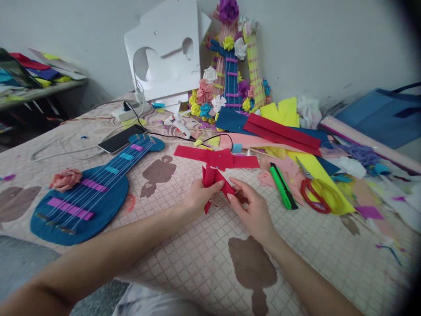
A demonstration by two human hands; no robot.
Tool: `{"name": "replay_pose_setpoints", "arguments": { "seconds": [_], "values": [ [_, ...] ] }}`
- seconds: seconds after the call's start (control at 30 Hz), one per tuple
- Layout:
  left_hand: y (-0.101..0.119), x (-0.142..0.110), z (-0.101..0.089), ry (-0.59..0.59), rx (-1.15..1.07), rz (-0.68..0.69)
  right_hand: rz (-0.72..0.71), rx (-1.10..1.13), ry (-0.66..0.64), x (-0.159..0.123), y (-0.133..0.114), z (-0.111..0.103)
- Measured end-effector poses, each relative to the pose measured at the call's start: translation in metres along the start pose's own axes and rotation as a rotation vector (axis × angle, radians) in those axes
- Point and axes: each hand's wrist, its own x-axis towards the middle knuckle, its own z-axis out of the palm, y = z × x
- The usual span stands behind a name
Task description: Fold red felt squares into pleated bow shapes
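Observation:
Both hands meet over the quilted cloth in the middle of the head view, holding a folded red paper strip (221, 177). My left hand (201, 195) pinches its folded part between thumb and fingers, with one end sticking up and another hanging below. On the strip's right end, the thumb and fingers of my right hand (248, 202) are closed. Just beyond them lie more red pieces (194, 153), one long and flat with a squarish piece over it. To the left rests a blue toy guitar (112, 197) with white strings, purple and light-blue bars and a pink paper flower (66, 179).
A green box cutter (282, 186) and red-handled scissors (314, 193) lie at right among coloured paper scraps. Behind are a glue gun (179, 125) with its cord, a phone (122, 139), a power strip (130, 113), flower-decorated guitars (232, 74) and a white foam board (171, 48).

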Motion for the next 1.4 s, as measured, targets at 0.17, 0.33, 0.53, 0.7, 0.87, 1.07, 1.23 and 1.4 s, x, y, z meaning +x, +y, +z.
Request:
{"name": "replay_pose_setpoints", "arguments": {
  "seconds": [0.17, 0.33, 0.53, 0.7, 0.87, 1.07, 1.23, 1.4],
  "values": [
    [-0.001, 0.002, -0.002, 0.022, 0.011, 0.013, 0.021, 0.051, -0.026, 0.001, 0.002, -0.001],
    [-0.001, -0.001, 0.002, -0.039, 0.001, -0.018, 0.200, 0.291, -0.043, 0.004, 0.005, -0.003],
    [0.002, -0.004, 0.006, -0.140, -0.130, -0.144, 0.404, 0.599, -0.103, 0.008, 0.010, -0.008],
    [0.007, -0.004, 0.006, -0.127, -0.263, -0.207, 0.461, 0.721, -0.050, 0.009, 0.009, -0.008],
    [0.008, -0.003, 0.008, -0.070, -0.279, -0.202, 0.435, 0.730, -0.048, 0.009, 0.011, -0.004],
    [0.007, -0.001, 0.010, -0.099, -0.353, -0.224, 0.366, 0.660, -0.013, 0.007, 0.012, 0.002],
    [0.006, -0.005, 0.012, -0.113, -0.369, -0.238, 0.349, 0.655, -0.045, 0.005, 0.010, 0.009],
    [0.008, -0.008, 0.015, -0.071, -0.371, -0.254, 0.342, 0.686, -0.058, 0.004, 0.010, 0.010]
  ]
}}
